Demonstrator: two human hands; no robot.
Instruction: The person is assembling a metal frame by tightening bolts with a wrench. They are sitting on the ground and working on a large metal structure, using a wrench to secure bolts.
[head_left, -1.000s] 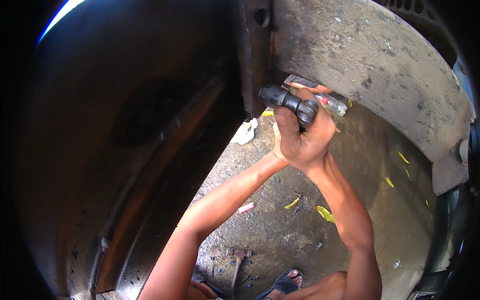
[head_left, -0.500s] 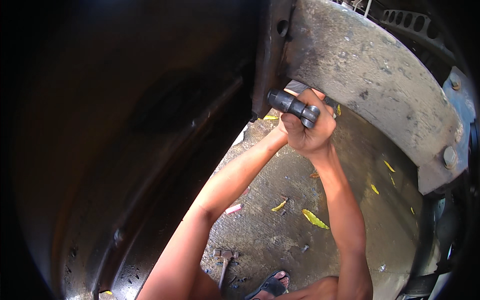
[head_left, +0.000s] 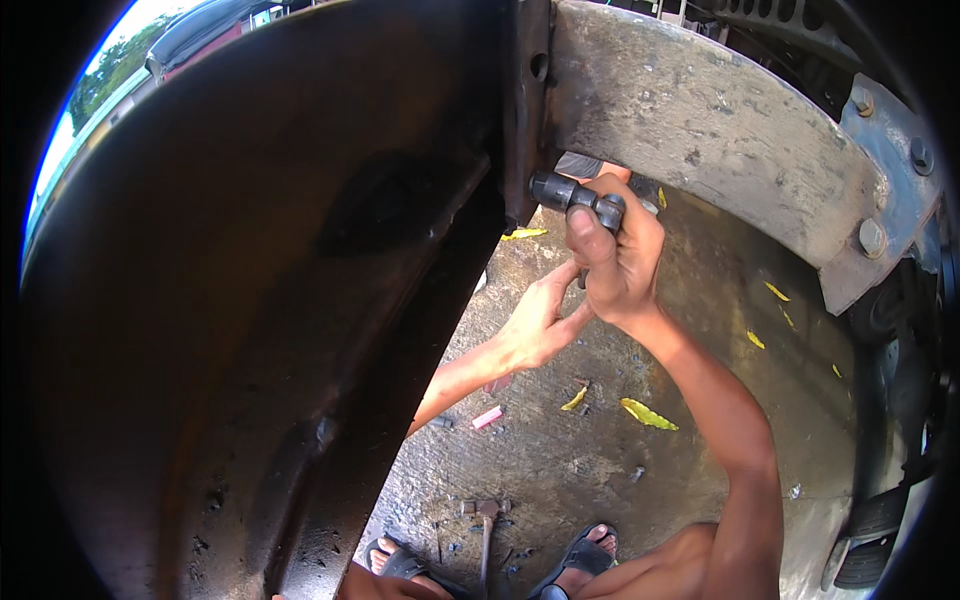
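My right hand (head_left: 615, 262) grips a dark socket wrench (head_left: 578, 197), its socket end pressed against the edge of a dark steel frame rail (head_left: 527, 110). Just below it, my left hand (head_left: 540, 325) is held with its fingers apart, touching the right wrist and holding nothing. A grey, worn curved metal panel (head_left: 700, 110) arches above and right of the hands. A large dark rusty curved body panel (head_left: 250, 330) fills the left side and hides most of my left forearm.
A blue-grey bracket with bolts (head_left: 880, 220) caps the curved panel at right. On the concrete ground (head_left: 560, 460) lie a hammer (head_left: 485, 530), a pink scrap (head_left: 488, 417) and yellow leaves (head_left: 648, 413). My sandalled feet (head_left: 580, 555) show at the bottom edge.
The left hand has let go of the wrench and dropped below the right hand with its fingers spread. The right hand keeps its grip on the wrench at the rail.
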